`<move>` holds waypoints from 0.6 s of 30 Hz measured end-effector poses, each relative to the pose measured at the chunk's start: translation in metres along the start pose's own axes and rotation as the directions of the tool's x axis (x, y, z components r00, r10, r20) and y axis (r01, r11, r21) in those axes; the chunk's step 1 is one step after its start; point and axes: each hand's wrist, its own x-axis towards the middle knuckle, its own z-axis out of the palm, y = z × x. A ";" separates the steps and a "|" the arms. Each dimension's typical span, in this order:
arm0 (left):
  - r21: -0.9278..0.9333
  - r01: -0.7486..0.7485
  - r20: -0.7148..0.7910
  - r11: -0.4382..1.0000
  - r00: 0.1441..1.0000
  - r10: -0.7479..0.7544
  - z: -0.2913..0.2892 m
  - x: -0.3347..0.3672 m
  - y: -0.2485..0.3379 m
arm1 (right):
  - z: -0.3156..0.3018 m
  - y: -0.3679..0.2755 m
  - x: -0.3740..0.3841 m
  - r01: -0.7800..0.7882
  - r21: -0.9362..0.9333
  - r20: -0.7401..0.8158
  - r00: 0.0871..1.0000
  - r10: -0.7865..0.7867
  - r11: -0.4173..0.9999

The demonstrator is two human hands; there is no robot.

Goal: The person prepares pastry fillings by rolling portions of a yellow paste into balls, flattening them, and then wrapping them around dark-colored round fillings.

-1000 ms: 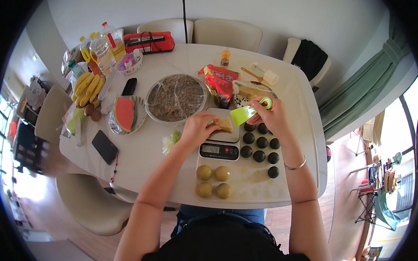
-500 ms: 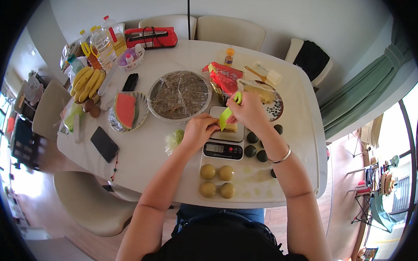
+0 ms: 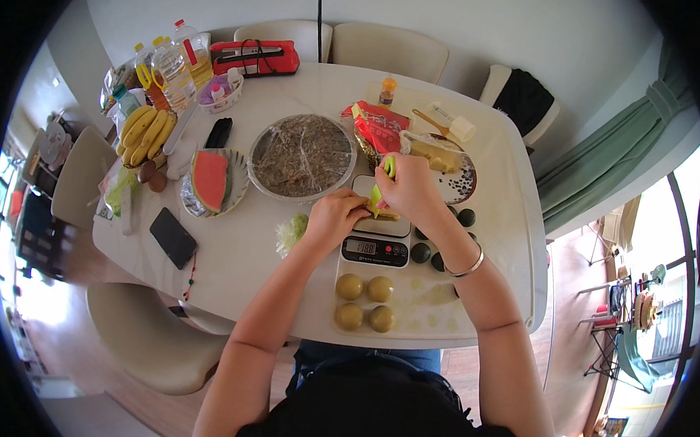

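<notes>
My left hand [image 3: 336,218] has its fingertips pinched on the end of a tan dough strip [image 3: 388,217] lying on the pan of a kitchen scale [image 3: 375,251]. My right hand [image 3: 407,183] grips a lime-green knife [image 3: 376,196], its blade pointing down against the strip. Part of the strip is hidden by my fingers. In front of the scale sit several yellow-green dough balls [image 3: 379,289]. Several dark green balls [image 3: 420,253] lie to its right, partly under my right forearm. Behind my right hand, a speckled-rim plate [image 3: 467,180] bears yellow dough [image 3: 445,155] under plastic wrap.
A large wrapped bowl [image 3: 302,157] of dark filling stands left of the scale. A red packet [image 3: 380,125] is behind my right hand. Further left are a watermelon piece [image 3: 209,181], a phone [image 3: 173,238], bananas [image 3: 146,134] and oil bottles [image 3: 172,74]. A pale mat [image 3: 470,319] lies beneath the balls.
My right hand has tipped the green knife more upright and lowered it against the dough strip. The scale's reading has changed. My left hand stays on the strip.
</notes>
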 end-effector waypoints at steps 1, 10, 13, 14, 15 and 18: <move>-0.004 -0.010 -0.016 1.000 1.000 0.010 0.001 0.000 0.000 | 0.000 -0.001 0.000 0.002 -0.014 0.001 1.000 -0.002 1.000; 0.006 -0.048 -0.026 0.999 0.999 0.048 0.001 -0.001 0.001 | 0.017 0.018 0.004 0.096 -0.149 0.039 0.995 -0.092 0.984; 0.001 -0.054 -0.001 0.999 0.999 0.054 -0.004 0.000 0.001 | 0.017 0.020 0.004 0.089 -0.144 0.090 0.993 -0.076 0.986; -0.002 -0.063 0.000 0.998 0.998 0.063 -0.004 0.001 0.001 | 0.016 0.018 0.003 0.061 -0.095 0.104 0.993 -0.051 0.994; -0.002 -0.070 -0.001 0.998 0.998 0.070 -0.006 0.001 0.000 | 0.015 0.013 0.003 0.036 -0.043 0.121 0.992 -0.030 0.998; -0.037 -0.067 -0.025 0.997 0.998 0.066 -0.005 0.001 -0.005 | -0.006 -0.005 -0.008 -0.099 0.087 0.129 0.988 0.087 0.991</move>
